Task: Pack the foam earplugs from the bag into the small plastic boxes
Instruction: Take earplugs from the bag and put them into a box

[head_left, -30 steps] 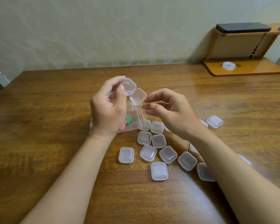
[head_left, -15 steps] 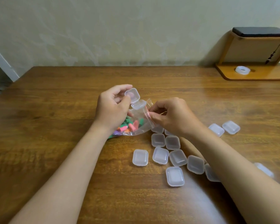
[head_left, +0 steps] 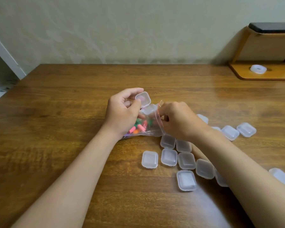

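A clear zip bag [head_left: 152, 127] of colourful foam earplugs [head_left: 139, 126] lies beside scattered translucent small boxes [head_left: 186, 160], one open box [head_left: 146, 103] raised above it.

- A brown wooden table [head_left: 72, 129] with visible grain fills the view, its far edge running along a pale wall.
- A clear zip bag [head_left: 152, 129] of coloured foam earplugs [head_left: 141, 126] lies near the middle of the tabletop.
- A loose cluster of small, closed, translucent plastic boxes [head_left: 169, 157] lies at 4 o'clock from the bag, several touching one another.
- Two more boxes [head_left: 246, 129] sit side by side at 3 o'clock.
- A low wooden stand [head_left: 240, 74] rests at the far corner, at 2 o'clock.
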`<state>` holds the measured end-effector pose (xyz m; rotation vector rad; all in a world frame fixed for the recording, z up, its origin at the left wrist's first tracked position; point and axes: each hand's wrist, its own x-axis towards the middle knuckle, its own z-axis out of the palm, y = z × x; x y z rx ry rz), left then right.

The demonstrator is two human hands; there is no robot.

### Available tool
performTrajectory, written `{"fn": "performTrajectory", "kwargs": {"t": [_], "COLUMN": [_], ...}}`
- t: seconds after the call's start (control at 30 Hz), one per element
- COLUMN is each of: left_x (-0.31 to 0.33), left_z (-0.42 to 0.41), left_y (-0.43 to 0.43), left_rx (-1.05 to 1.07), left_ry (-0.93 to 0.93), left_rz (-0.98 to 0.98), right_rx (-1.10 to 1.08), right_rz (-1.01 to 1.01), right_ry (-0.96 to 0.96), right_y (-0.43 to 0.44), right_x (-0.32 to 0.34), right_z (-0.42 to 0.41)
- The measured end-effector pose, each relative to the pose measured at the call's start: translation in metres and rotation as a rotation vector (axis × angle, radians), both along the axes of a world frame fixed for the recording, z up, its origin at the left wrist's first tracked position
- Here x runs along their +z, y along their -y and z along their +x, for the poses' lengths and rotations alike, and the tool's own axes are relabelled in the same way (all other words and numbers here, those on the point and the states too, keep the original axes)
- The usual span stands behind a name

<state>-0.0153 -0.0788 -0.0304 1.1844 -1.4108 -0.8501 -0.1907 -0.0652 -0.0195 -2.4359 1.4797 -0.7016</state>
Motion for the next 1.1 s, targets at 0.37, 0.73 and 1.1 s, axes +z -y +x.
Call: {"fn": "performTrajectory", "kwargs": {"t": [0.37,0.73,1.1], "left_x": [0.003,0.003,0.003], "left_z": [-0.004,-0.001,-0.001], "left_y": [-0.005,-0.006,-0.013], "left_rx": [-0.028,-0.092,-0.305], "left_ry": [-0.003,0.008,0.109], "left_rz": [0.007,-0.028,-0.146], "right_rx": [-0.016,-0.043,0.035], "right_rz": [-0.026,-0.273,-0.323], "right_ry": [-0.029,0.079,0.239], "right_y": [0.000,-0.007,-0.012], "right_x": [-0.006,-0.002,0.000], "right_z": [0.000,-0.028,-0.021]}}
